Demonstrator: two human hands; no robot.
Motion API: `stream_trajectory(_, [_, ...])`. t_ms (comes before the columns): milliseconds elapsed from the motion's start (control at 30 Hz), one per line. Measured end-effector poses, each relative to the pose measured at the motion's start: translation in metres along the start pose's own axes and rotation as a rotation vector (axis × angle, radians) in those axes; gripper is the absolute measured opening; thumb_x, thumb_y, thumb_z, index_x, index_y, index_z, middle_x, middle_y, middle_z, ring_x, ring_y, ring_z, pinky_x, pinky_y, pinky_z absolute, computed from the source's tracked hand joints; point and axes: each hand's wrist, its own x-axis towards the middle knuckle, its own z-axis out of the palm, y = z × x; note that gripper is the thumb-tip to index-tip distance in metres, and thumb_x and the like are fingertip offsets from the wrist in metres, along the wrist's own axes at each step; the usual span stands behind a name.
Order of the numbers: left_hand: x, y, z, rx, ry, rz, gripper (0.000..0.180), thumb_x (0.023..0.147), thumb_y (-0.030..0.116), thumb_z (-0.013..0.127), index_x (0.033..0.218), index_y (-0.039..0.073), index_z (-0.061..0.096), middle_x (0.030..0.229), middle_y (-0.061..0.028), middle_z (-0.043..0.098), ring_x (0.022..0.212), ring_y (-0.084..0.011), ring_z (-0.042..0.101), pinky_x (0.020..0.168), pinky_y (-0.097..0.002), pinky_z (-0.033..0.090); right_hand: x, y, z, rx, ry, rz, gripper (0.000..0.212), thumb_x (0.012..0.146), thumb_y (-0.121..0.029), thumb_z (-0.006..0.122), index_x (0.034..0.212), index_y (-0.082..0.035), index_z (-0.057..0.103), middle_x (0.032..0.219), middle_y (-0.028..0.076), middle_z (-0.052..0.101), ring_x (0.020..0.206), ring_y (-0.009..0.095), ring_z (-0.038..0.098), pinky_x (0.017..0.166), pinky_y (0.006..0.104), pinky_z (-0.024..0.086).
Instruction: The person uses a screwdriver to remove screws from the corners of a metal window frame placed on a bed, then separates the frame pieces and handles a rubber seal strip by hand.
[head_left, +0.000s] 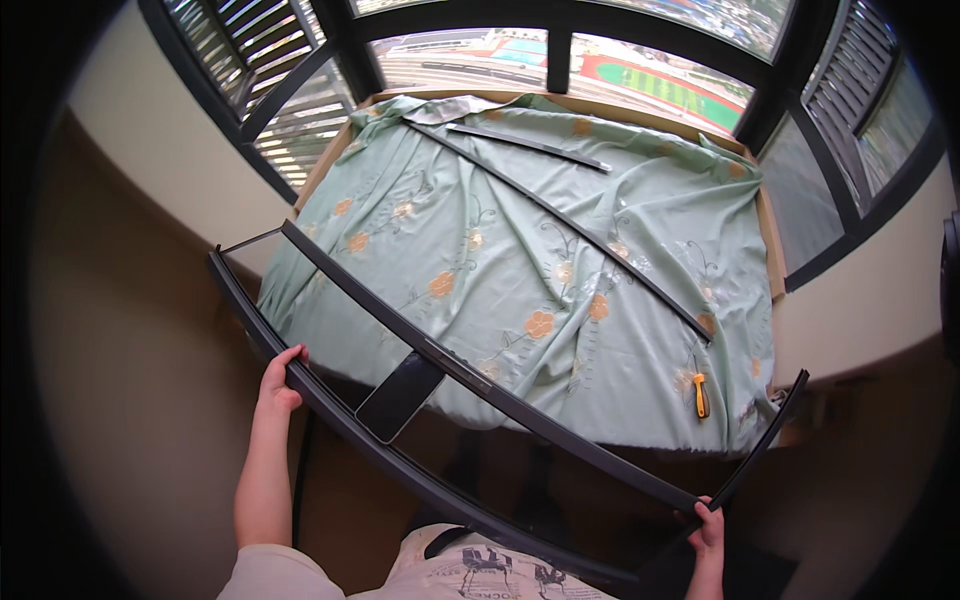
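Observation:
I hold a long dark frame (560,445) tilted in front of me, its bars bending across the view. My left hand (283,378) is closed round the near bar, towards its left end. At the far bar's right end, beside a short side bar (765,440), my right hand (707,525) is wrapped round the frame. A black phone-like rectangle (400,397) lies between the two long bars, nearer my left hand; what supports it is unclear. Beyond the frame, a long thin dark strip (575,225) and a shorter one (530,147) lie on a green cloth.
The pale green flowered cloth (510,280) covers a wide bay-window ledge in loose folds. A screwdriver (701,396) with a yellow handle lies near its front right. Dark-framed windows (560,60) and louvred shutters (850,90) surround the ledge. Pale walls (170,150) stand at both sides.

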Motion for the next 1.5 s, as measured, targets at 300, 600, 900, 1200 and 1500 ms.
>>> stream_trajectory(300, [-0.076,-0.001,-0.148,-0.245,0.127,0.078,0.014,0.080,0.006,0.074,0.091,0.007,0.066,0.084,-0.0036,0.069,0.075,-0.0138,0.068,0.071,-0.0265,0.056,0.044,-0.048,0.055,-0.142,-0.366,0.069,0.027,0.079,-0.012,0.075,0.096,-0.001,0.058,0.085,0.016,0.067,0.076,0.033,0.069,0.069,0.0477,0.060])
stream_trajectory(600, [-0.133,-0.018,-0.256,-0.384,0.320,0.279,0.015,0.080,0.013,0.075,0.093,0.011,0.067,0.087,0.0012,0.069,0.081,-0.0092,0.065,0.076,-0.0240,0.051,0.126,-0.119,0.251,-0.403,-0.571,0.119,0.026,0.080,-0.013,0.076,0.095,0.001,0.061,0.087,0.014,0.066,0.079,0.030,0.068,0.078,0.0496,0.059])
stream_trajectory(900, [-0.168,-0.065,-0.289,-0.491,0.421,0.466,0.024,0.083,0.025,0.072,0.103,0.012,0.068,0.101,0.0012,0.069,0.099,-0.0095,0.062,0.092,-0.0293,0.046,0.255,-0.129,0.512,-0.679,-0.916,0.282,0.027,0.084,-0.016,0.075,0.099,0.003,0.063,0.091,0.014,0.068,0.082,0.026,0.070,0.079,0.0410,0.060])
stream_trajectory(1200, [-0.175,-0.140,-0.190,-0.771,0.670,0.209,0.027,0.091,0.028,0.061,0.069,0.013,0.063,0.094,-0.0098,0.068,0.100,-0.0338,0.059,0.098,-0.0557,0.044,0.396,-0.081,0.762,-0.898,-1.165,0.448,0.027,0.079,-0.013,0.079,0.097,0.001,0.066,0.087,0.012,0.070,0.073,0.022,0.070,0.070,0.0341,0.062])
stream_trajectory(1500, [-0.122,-0.223,-0.127,-0.911,0.731,0.198,0.021,0.089,0.027,0.063,0.074,0.012,0.065,0.091,-0.0058,0.068,0.100,-0.0300,0.060,0.101,-0.0553,0.041,0.461,-0.054,0.858,-1.045,-1.180,0.541,0.028,0.078,-0.012,0.080,0.099,0.001,0.066,0.091,0.015,0.071,0.074,0.025,0.071,0.068,0.0354,0.062])
